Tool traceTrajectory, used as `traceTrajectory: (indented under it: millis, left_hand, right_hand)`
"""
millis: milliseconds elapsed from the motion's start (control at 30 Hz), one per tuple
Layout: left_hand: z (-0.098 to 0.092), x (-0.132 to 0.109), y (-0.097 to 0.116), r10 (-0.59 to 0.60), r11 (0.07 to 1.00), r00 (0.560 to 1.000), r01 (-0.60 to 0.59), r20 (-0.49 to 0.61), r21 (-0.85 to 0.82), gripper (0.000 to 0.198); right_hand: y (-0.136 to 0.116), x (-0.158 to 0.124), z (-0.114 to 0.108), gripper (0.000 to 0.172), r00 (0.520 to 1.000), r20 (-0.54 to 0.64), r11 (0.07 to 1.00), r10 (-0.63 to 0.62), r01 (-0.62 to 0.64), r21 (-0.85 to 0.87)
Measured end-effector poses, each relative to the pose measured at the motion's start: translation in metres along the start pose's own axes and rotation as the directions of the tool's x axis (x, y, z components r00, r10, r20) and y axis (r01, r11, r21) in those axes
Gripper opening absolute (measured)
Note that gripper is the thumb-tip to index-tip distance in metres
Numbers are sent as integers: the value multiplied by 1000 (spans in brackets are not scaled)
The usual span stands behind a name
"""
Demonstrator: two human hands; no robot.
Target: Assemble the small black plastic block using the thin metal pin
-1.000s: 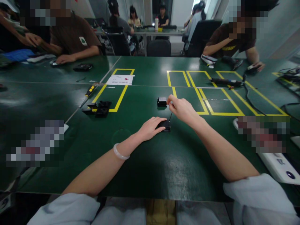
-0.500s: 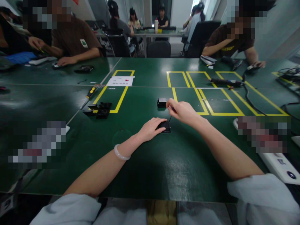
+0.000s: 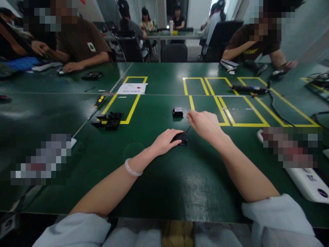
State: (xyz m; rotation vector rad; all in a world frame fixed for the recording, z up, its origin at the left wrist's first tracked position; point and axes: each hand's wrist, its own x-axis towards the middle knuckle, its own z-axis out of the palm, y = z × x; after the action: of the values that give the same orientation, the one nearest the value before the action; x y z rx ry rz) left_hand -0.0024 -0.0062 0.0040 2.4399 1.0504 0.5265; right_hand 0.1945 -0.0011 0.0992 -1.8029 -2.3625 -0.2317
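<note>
My left hand grips a small flat black part against the table, fingers over its far edge and thumb along the near side. From my closed right hand, a thin dark tool shaft slants down to the part's far right corner. The handle is hidden in the fingers, so its exact kind does not show. Just beyond both hands stands a small black block with a pale top, touched by neither.
Black parts and a yellow-black screwdriver lie left. A paper label rests within yellow tape. At right, a black corded tool and a white device lie on the green table. Co-workers sit opposite.
My right hand has shifted slightly right and turned, and the tool shaft leans more to the right. My left hand and the black part stay in place.
</note>
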Motion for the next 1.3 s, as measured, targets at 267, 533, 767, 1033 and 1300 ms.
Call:
traceTrajectory:
  millis: [267, 533, 767, 1033, 1300]
  left_hand:
    - [0, 0, 0, 8, 1000, 1000, -8, -7, 10, 42]
    - [-1, -1, 0, 0, 1000, 1000, 0, 5, 19, 43]
    - [-2, 0, 2, 2, 1000, 1000, -2, 9, 14, 43]
    - [0, 0, -1, 13, 1000, 1000, -13, 3, 16, 43]
    - [-2, 0, 1, 5, 1000, 1000, -5, 9, 22, 43]
  right_hand:
    - [5, -4, -2, 33, 993, 31, 990, -115, 112, 81]
    - [6, -5, -2, 31, 992, 14, 988, -129, 127, 88]
    - [1, -3, 3, 37, 999, -8, 1000, 31, -31, 1]
    - [9, -2, 0, 34, 976, 21, 965, -217, 212, 154]
    - [14, -2, 3, 34, 983, -38, 970, -181, 185, 159]
